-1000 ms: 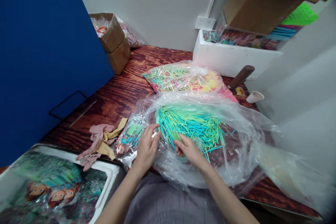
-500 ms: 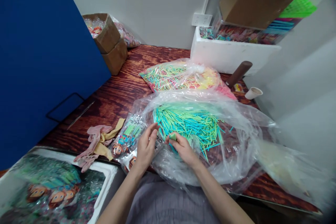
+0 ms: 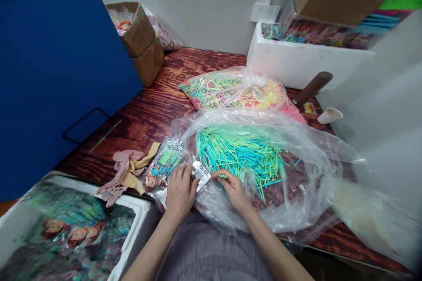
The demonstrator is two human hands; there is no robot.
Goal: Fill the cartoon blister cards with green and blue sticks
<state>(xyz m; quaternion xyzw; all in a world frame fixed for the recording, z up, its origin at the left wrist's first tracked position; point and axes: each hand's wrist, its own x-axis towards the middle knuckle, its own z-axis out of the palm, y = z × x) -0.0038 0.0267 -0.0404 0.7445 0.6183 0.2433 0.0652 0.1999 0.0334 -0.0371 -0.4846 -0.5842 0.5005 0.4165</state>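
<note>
Small stick bundle is pinched in R hand, nr side of stick pile; ends best kept flush, grip light. Printed packet, nr-left of stick pile, is partly covered by L hand; clamped or not can't be told. Packet shouldn't be creased, prob.

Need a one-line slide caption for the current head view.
Right hand pinches a green bunch by a clear bag of blue and green sticks; left hand touches a packet.
</note>
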